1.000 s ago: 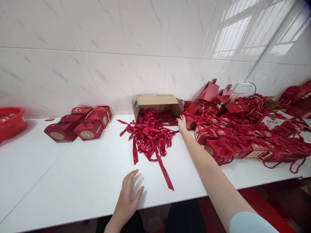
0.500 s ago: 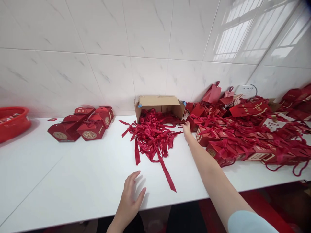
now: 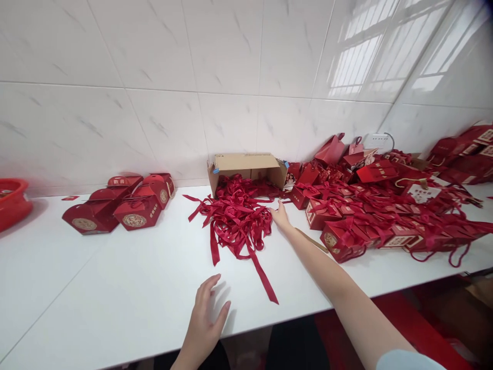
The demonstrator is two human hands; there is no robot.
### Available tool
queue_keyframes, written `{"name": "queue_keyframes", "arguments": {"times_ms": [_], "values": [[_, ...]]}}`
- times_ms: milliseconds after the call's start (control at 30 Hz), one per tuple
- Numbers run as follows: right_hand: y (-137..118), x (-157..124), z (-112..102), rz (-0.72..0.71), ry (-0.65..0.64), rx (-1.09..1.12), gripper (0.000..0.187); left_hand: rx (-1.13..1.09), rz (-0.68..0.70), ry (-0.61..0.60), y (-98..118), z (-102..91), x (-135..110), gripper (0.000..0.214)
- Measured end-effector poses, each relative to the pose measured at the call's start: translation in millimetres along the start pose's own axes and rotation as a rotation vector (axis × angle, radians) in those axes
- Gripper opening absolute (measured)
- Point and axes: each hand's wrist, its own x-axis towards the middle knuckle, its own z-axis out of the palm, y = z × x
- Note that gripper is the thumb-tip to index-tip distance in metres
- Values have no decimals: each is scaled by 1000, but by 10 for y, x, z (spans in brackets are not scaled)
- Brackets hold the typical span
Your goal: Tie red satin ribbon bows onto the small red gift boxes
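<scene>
My left hand [image 3: 207, 313] hovers over the front part of the table, fingers apart and holding nothing. My right hand [image 3: 281, 214] reaches to the right edge of a tangled heap of dark red ribbons [image 3: 241, 221], thumb and finger apart. Its fingertips are small in view, and I cannot tell whether they touch a ribbon. One ribbon end trails towards the table's front. Behind the heap, an open cardboard box [image 3: 246, 161] lies on its side with ribbons spilling out. A thin gold-coloured strip [image 3: 314, 241] shows beside my right forearm.
Several red gift boxes with bows [image 3: 346, 241] crowd the right side. At the left stand several red boxes without bows [image 3: 134, 211] and a red basin [image 3: 13, 203]. The white table [image 3: 115, 293] meets a tiled wall, where a power strip [image 3: 379, 141] rests.
My right hand has moved left, from beside the gift boxes to the ribbon heap's edge. The gold-coloured strip now shows. My left hand has barely moved, and the view has shifted slightly right.
</scene>
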Motion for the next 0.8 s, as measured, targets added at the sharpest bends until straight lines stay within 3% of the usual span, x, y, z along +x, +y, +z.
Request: {"name": "queue_keyframes", "arguments": {"times_ms": [100,200,300,467,533,633,800], "values": [[-128,-251,-27,14,-76,-114,50,4,5,-15,19,-5,8,46],[-286,-533,-154,-1,-271,-174,38,28,-4,-11,41,-4,18,44],[-436,-877,-419,-12,-449,-210,28,71,-2,-31,49,-2,24,39],[-640,-1592,-900,-45,-480,-250,38,132,3,-107,35,-1,27,27],[-695,-1849,-963,-49,-625,-300,27,143,4,-125,30,0,32,26],[-730,-2070,-857,-45,-786,-395,23,149,10,-133,28,7,42,25],[-723,-2058,-333,-196,-715,-443,31,130,7,-70,44,26,31,33]]}}
